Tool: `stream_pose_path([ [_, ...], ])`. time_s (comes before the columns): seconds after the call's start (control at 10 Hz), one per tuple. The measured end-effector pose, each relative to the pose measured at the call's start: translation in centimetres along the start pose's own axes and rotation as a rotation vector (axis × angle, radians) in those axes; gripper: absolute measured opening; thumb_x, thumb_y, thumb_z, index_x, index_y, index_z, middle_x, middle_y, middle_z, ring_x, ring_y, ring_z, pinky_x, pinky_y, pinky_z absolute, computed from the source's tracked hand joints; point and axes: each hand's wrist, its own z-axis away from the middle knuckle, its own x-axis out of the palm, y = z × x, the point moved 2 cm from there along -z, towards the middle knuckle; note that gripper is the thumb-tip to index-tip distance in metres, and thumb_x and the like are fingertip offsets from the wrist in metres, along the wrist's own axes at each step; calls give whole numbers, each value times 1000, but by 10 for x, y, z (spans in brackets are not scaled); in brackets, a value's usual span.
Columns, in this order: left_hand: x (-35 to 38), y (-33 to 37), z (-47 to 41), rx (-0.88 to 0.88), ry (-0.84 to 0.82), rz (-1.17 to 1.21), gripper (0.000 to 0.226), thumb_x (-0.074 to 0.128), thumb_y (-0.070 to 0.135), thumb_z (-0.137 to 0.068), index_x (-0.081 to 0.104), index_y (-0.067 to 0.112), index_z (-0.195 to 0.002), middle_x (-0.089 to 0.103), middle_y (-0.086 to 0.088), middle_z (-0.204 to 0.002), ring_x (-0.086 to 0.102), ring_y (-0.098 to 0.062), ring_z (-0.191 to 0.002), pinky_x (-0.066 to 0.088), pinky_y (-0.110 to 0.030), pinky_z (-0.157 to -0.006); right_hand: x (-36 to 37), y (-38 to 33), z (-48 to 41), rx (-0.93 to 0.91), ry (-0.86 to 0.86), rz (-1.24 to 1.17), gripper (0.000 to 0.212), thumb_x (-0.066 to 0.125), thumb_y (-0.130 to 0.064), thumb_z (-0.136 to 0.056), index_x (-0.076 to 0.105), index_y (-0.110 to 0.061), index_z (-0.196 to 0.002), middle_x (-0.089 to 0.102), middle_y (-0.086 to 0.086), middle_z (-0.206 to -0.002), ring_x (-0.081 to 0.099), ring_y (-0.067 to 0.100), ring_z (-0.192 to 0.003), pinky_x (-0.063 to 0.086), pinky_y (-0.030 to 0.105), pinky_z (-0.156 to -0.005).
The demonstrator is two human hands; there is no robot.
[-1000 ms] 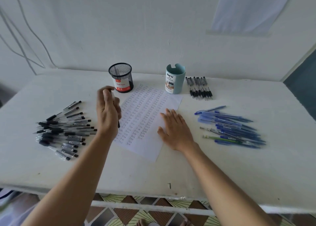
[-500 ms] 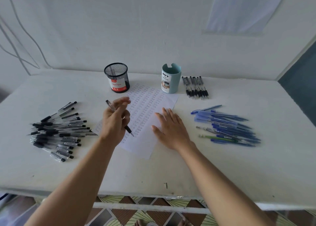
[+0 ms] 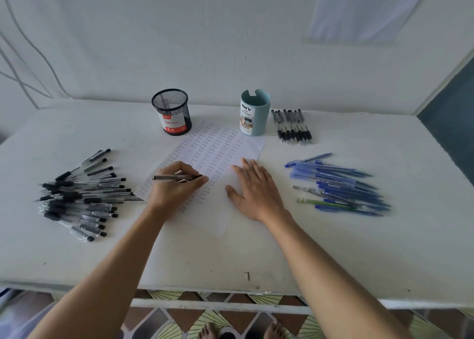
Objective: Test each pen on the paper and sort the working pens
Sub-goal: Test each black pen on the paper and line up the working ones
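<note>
Left hand (image 3: 177,187) curls its fingers round a dark pen (image 3: 166,177), held nearly level over the paper (image 3: 220,146) – a sheet filled with rows of small handwriting at the middle of the white table (image 3: 333,249). Right hand (image 3: 256,192) lies flat on the sheet, fingers straight. A heap of black pens (image 3: 82,195) sits to the left, blue pens (image 3: 338,187) to the right. Behind the sheet – a black mesh cup (image 3: 171,113), a teal holder (image 3: 255,113), and a row of black pens (image 3: 292,128) beside it.
</note>
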Motion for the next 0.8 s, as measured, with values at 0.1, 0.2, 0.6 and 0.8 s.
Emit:
stream_pose_path([
  [0.1,-1,0,1,-18,33,-17,20,84,8,-79,64,7,-80,66,1,-64,60,-14,-51,50,-24,-47,1,0,0,1,7,-7,65,33,-52,-102,18,-22,-158,4,4,-167,-2,19,-154,-4,35,-123],
  [0.2,-2,2,1,4,11,-69,20,77,-1,-81,59,1,-71,67,-5,-57,54,-16,-41,43,-25,-41,1,0,0,1,15,-3,66,33,-52,-102,17,-22,-158,5,4,-167,-1,19,-154,-4,36,-122],
  [0.6,-3,-2,-4,-2,41,-203,30,54,11,-51,29,-2,-59,33,-7,-53,33,-17,-53,23,-27,-48,2,0,0,-2,29,-2,65,34,-52,-101,19,-22,-157,5,5,-167,0,21,-154,-2,37,-123],
  [0.8,-3,-3,-4,17,26,-244,25,53,11,-51,27,11,-54,29,2,-49,29,-17,-50,20,-26,-49,3,0,0,-3,34,1,65,34,-52,-101,19,-22,-157,6,5,-167,0,21,-154,-1,37,-123],
])
